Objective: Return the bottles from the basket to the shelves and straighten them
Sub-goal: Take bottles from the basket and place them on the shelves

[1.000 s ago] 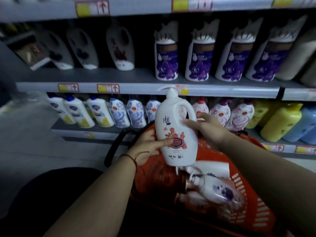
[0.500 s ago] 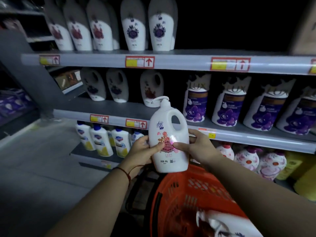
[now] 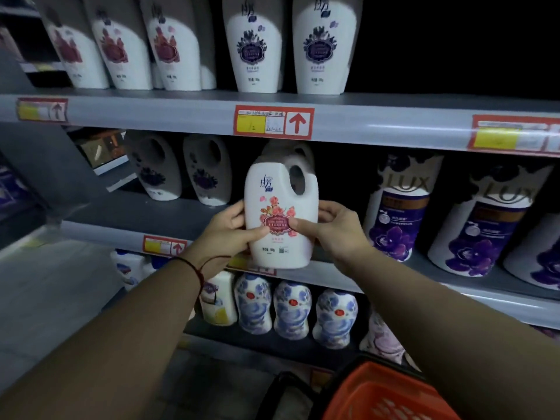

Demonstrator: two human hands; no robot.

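A white pump bottle with a red flower label (image 3: 280, 219) is held upright at the front edge of the middle shelf (image 3: 145, 228). My left hand (image 3: 230, 231) grips its left side and my right hand (image 3: 330, 228) grips its right side, thumbs on the label. Its pump top is hidden in the shadow under the upper shelf (image 3: 151, 112). The orange basket (image 3: 388, 395) sits at the bottom right, its contents out of sight.
White handled bottles (image 3: 209, 174) stand left of the held one on the middle shelf, purple LUX bottles (image 3: 397, 207) to its right. Tall white bottles (image 3: 254, 47) line the upper shelf. Blue-flowered bottles (image 3: 291, 310) fill the lower shelf. Grey floor lies at the left.
Both hands have lifted the flower-label bottle up and forward from above the basket to the middle shelf's edge. The view has risen, and the basket has dropped to the bottom corner.
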